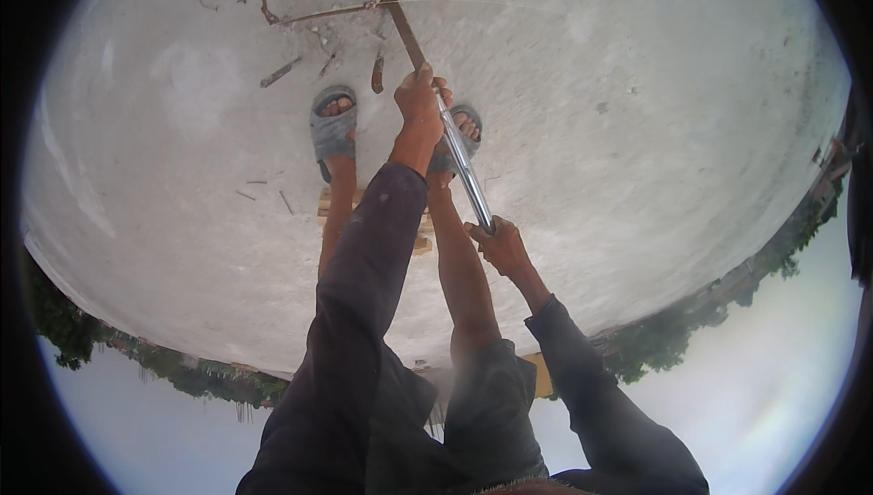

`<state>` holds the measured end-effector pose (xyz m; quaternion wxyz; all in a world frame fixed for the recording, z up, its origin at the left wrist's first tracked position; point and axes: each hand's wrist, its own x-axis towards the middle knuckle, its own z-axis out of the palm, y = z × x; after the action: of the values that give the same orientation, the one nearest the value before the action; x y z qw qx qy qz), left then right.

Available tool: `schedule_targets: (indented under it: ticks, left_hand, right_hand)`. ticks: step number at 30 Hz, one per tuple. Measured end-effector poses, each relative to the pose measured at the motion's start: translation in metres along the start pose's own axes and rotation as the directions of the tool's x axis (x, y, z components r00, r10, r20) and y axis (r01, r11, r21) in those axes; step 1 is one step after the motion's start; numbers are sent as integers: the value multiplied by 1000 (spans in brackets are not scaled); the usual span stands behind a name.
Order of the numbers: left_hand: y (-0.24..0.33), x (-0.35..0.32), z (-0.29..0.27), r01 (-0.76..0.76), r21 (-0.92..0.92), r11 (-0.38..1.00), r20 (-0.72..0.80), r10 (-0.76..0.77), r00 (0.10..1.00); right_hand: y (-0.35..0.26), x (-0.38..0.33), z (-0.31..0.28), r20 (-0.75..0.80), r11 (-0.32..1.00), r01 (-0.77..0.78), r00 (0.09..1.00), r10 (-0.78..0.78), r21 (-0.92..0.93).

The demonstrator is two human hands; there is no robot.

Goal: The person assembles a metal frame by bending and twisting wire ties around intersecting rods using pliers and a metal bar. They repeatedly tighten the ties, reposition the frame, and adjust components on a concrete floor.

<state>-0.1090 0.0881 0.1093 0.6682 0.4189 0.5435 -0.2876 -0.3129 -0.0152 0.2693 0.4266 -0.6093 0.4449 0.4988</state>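
Note:
A long bar runs slantwise in front of me, with a brown, rusty flat part (404, 30) at its far end and a shiny metal tube (466, 168) nearer to me. My left hand (420, 100) is wrapped round it where the brown part and the tube meet. Lower down, my right hand (502, 245) closes on the tube's near end. The far tip of the bar meets a thin rusty rod (327, 14) that is bent at a corner. Whether the tip hooks round the rod is too small to tell.
A short brown piece (377, 75) and a grey strip (280, 72) lie on the pale concrete floor (637, 150). My sandalled feet (334, 127) stand apart. Wooden pieces (423, 233) lie behind my legs. Greenery (195, 377) lines the floor's far edges.

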Motion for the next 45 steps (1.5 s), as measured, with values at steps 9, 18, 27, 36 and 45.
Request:
schedule_targets:
  ticks: [9,18,27,36,45]
  left_hand:
    - [-62,-180,-39,189,130,973,64,-198,978]
    - [-19,-210,-21,350,154,924,-45,-348,936]
    - [7,-226,-6,377,200,904,-64,-372,926]
    - [1,-225,-7,452,163,877,-122,-436,892]
    - [-19,-216,-16,439,136,888,-91,-430,898]
  right_hand:
    - [31,-45,17,-169,978,-181,972,162,-102]
    - [4,-70,15,-155,972,-198,972,178,-126]
    - [-6,-88,10,-224,966,-108,973,54,-236]
    - [-20,-101,10,-217,979,-105,974,66,-172]
    - [4,-78,14,-227,959,-61,974,-4,-276]
